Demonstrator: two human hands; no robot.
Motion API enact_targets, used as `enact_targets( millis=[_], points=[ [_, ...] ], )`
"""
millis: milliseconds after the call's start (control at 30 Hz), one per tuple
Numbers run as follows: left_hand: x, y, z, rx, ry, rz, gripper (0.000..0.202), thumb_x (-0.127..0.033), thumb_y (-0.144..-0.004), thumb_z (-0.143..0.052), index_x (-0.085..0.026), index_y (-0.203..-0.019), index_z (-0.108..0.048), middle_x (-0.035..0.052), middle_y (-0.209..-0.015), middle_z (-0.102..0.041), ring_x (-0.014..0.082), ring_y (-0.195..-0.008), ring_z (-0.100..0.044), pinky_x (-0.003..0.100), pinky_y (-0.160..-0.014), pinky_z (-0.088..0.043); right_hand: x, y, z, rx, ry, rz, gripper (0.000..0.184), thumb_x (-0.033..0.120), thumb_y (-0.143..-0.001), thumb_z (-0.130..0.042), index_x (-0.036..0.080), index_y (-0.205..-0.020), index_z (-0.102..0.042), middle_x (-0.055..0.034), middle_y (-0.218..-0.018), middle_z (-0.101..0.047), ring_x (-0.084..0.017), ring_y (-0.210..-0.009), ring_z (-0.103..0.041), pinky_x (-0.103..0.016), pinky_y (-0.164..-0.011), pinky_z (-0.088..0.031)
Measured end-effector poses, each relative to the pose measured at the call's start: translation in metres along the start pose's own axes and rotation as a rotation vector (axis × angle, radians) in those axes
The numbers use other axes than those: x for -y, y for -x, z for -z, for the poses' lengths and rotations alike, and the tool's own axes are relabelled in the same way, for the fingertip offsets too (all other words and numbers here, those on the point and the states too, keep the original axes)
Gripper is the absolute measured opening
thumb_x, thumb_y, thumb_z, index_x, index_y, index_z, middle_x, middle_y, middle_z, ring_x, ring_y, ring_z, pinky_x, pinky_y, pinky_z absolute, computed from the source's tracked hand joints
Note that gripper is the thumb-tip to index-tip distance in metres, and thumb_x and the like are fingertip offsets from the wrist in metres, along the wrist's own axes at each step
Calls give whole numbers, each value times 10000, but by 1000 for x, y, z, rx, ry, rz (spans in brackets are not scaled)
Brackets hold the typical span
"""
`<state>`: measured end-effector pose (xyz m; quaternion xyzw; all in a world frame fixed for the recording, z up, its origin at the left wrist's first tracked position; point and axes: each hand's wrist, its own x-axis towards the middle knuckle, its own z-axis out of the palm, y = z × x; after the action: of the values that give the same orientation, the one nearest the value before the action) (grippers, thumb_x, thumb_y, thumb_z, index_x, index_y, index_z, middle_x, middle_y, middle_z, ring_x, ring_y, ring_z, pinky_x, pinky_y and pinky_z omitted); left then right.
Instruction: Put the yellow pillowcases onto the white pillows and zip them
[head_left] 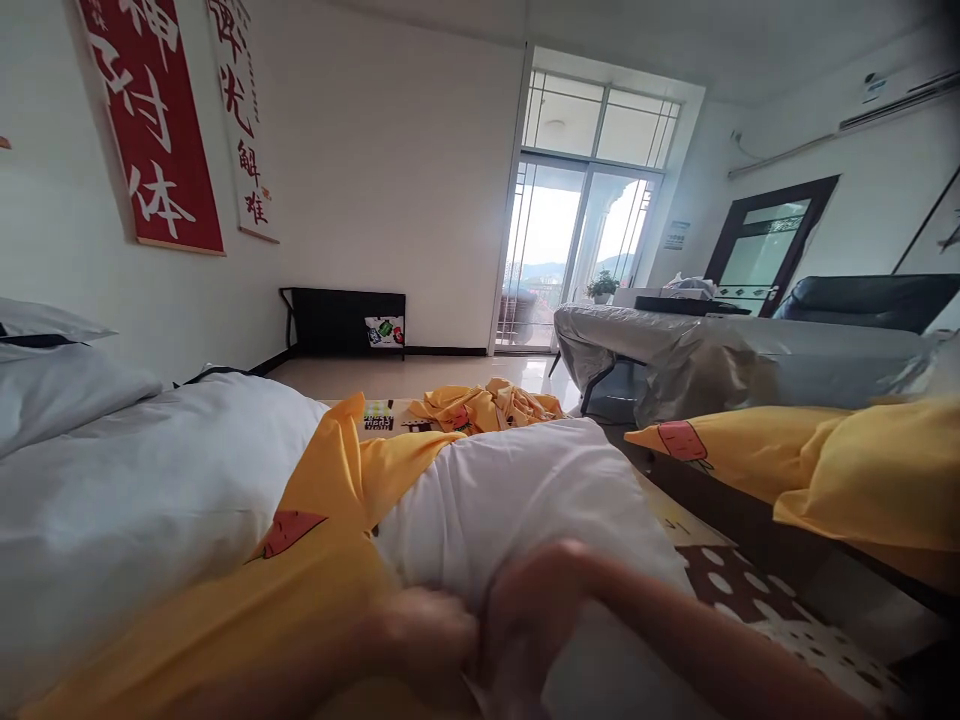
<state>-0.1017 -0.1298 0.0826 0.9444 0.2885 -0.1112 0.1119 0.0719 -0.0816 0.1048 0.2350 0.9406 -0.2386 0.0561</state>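
A white pillow [525,490] lies in front of me, its near end under my hands. Yellow pillowcase cloth [322,560] with a red cartoon print spreads along its left side and over part of it. My left hand [427,630] is curled beside the pillow's near end, over the yellow cloth; motion blur hides what its fingers hold. Close by on the right, my right hand [536,605] bends downward with its fingers closed on white fabric of the pillow. Both hands are blurred and nearly touch.
More white pillows [142,480] are piled at the left. Crumpled yellow cloth [487,405] lies beyond the pillow on a patterned mat [739,580]. At the right are a yellow-covered cushion [877,460] and a plastic-covered table [660,345]. A black folded panel [330,320] leans against the wall.
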Motion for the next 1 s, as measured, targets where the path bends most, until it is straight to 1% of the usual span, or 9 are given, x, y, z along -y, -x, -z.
enact_targets(
  millis=[33, 100, 200, 300, 400, 467, 567, 767, 1000],
  points=[
    [-1, -4, -5, 22, -4, -3, 263, -400, -784, -580, -249, -930, -739, 31, -781, -729, 178, -622, -605, 259, -510, -366, -5, 1, 23, -14, -17, 55, 266, 421, -768, -629, 203, -905, -698, -11, -891, -705, -163, -881, -629, -206, -711, -476],
    [-5, -10, -10, 35, -13, -23, 325, -431, -803, -565, -260, -1038, -712, 46, -888, -740, 237, -794, -658, 289, -612, -442, -24, 1, 65, -320, 0, 27, 423, 488, -810, -568, 194, -1103, -651, -57, -1116, -661, -196, -1060, -583, -264, -863, -460],
    [-8, -12, -5, 34, -5, -16, 320, -449, -817, -554, -237, -988, -723, 59, -918, -738, 257, -848, -664, 310, -656, -479, -62, -13, 89, -592, 178, -323, 640, 541, -742, -639, 210, -1281, -539, -109, -1301, -555, -277, -1206, -489, -394, -1010, -364],
    [-5, -3, 9, 36, 70, -72, 246, -423, -807, -584, -222, -836, -724, 27, -821, -733, 213, -747, -660, 290, -648, -487, -84, -31, 66, -461, 255, -490, 647, 566, -732, -643, 178, -1243, -568, -149, -1199, -617, -319, -1103, -564, -423, -941, -406],
    [5, 13, 33, -18, 234, -155, 150, -321, -801, -605, -204, -834, -691, 1, -836, -702, 144, -746, -640, 218, -682, -486, -75, -37, 38, -491, 313, -489, 614, 550, -770, -605, 177, -1255, -545, -149, -1115, -650, -312, -1028, -600, -395, -864, -438],
    [15, 20, 49, -318, 209, 19, 171, -215, -812, -550, -200, -944, -657, 23, -973, -672, 141, -855, -622, 222, -778, -482, -55, -31, 29, -537, 391, -483, 557, 549, -821, -539, 203, -1257, -530, -126, -1067, -667, -290, -993, -613, -378, -849, -434],
    [31, 17, 63, -699, -152, 470, 377, -112, -740, -525, -144, -1113, -576, 128, -1154, -590, 262, -1050, -547, 395, -895, -448, -19, -15, 23, -551, 499, -443, 466, 532, -876, -465, 213, -1203, -558, -106, -1005, -679, -267, -959, -617, -361, -845, -425],
    [44, 1, 74, -679, -469, 634, 354, -28, -841, -346, -108, -1080, -594, 170, -1049, -614, 302, -986, -571, 416, -788, -459, 30, 5, 6, -506, 479, -318, 529, 474, -923, -389, 172, -1355, -435, -144, -1148, -619, -275, -1057, -557, -401, -932, -384],
    [14, -54, 97, -660, -311, 382, 260, -95, -883, -396, -89, -972, -640, 186, -955, -653, 308, -929, -626, 395, -728, -478, 51, -19, -14, -432, 481, -136, 311, 301, -811, -529, 167, -1074, -625, -125, -1085, -648, -275, -979, -586, -395, -873, -425]
  ],
)
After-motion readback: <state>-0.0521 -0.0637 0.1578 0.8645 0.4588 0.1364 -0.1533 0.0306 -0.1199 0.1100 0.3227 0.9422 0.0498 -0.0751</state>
